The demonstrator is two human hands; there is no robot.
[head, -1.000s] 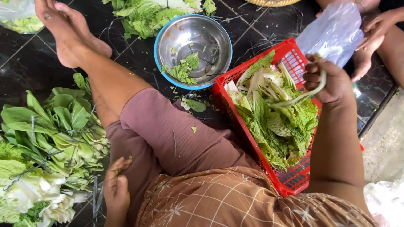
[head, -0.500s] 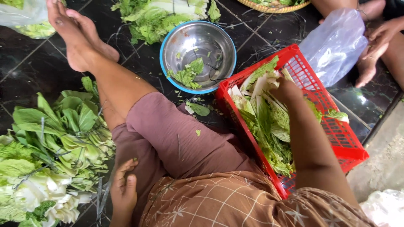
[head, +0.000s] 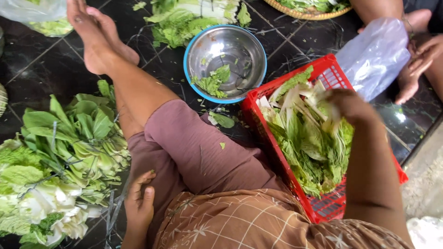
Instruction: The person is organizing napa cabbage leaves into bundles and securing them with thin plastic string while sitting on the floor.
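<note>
My right hand (head: 351, 107) is down in a red plastic basket (head: 328, 206) at my right side, fingers curled on the white stalks of the leafy greens (head: 308, 146) that fill it; the hand is blurred. My left hand (head: 140, 203) rests loosely against my purple trouser leg (head: 203, 154) and holds nothing. Right beside it on the floor lies a big pile of leafy greens and cabbage (head: 60, 161). My bare leg and foot (head: 94, 44) stretch out ahead over the dark tiles.
A steel bowl with a blue rim (head: 205, 34) holds a few leaf scraps just beyond the basket. More greens (head: 189, 18) and a wicker tray (head: 302, 13) lie farther off. Another person's hands (head: 417, 62) handle a clear plastic bag (head: 374, 55) at the right.
My right hand has come down from above the basket's far corner into the greens and shifted back along them. The view moved slightly; my left hand stayed put.
</note>
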